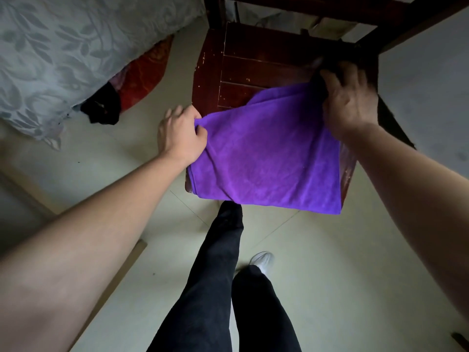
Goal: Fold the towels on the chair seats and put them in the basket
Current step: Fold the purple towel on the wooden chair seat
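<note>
A purple towel lies spread over the front half of a dark red wooden chair seat, its near edge hanging a little past the seat front. My left hand pinches the towel's left corner at the seat's left edge. My right hand grips the towel's far right corner near the chair's right side. A fold line runs across the towel's far part. No basket is in view.
A grey leaf-patterned bed cover fills the upper left, with red and black cloth under its edge. My dark-trousered legs and a white shoe stand on pale floor tiles just in front of the chair.
</note>
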`<control>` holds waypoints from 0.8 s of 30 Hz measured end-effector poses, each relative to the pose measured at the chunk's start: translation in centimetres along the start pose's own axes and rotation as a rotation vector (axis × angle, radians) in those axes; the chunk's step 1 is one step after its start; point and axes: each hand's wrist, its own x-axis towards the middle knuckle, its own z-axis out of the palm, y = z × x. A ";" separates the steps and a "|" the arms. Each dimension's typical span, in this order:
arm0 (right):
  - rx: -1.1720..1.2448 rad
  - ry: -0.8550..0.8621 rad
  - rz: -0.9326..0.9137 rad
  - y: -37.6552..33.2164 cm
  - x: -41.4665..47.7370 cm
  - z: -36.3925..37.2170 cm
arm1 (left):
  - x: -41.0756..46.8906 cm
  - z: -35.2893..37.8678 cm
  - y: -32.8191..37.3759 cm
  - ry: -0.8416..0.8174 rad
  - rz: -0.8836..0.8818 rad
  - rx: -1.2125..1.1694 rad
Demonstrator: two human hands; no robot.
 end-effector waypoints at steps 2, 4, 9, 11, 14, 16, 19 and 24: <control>-0.020 -0.010 -0.094 -0.3 -0.4 0.1 | -1.2 0.0 0.0 0.006 0.101 0.004; -0.031 -0.021 -0.140 -0.7 -0.9 0.2 | -2.6 -0.1 -0.2 -0.005 0.246 0.031; -0.050 0.048 -0.087 -0.8 -2.9 0.3 | -6.0 0.7 -1.1 -0.056 0.580 0.143; -0.062 -0.007 -0.091 -1.2 -3.7 0.5 | -7.1 1.1 -0.9 -0.109 0.588 0.091; -0.091 -0.070 -0.093 -1.8 -4.6 0.7 | -8.1 1.2 0.3 -0.097 0.285 -0.225; -0.105 -0.081 -0.074 -2.0 -4.8 0.6 | -7.7 1.4 0.9 0.055 0.079 -0.340; -0.106 -0.051 -0.036 -2.6 -4.7 0.5 | -6.4 1.6 1.1 0.081 -0.122 -0.144; -0.094 -0.015 -0.054 -4.2 -3.9 0.4 | -4.5 2.5 1.2 -0.091 -0.210 -0.017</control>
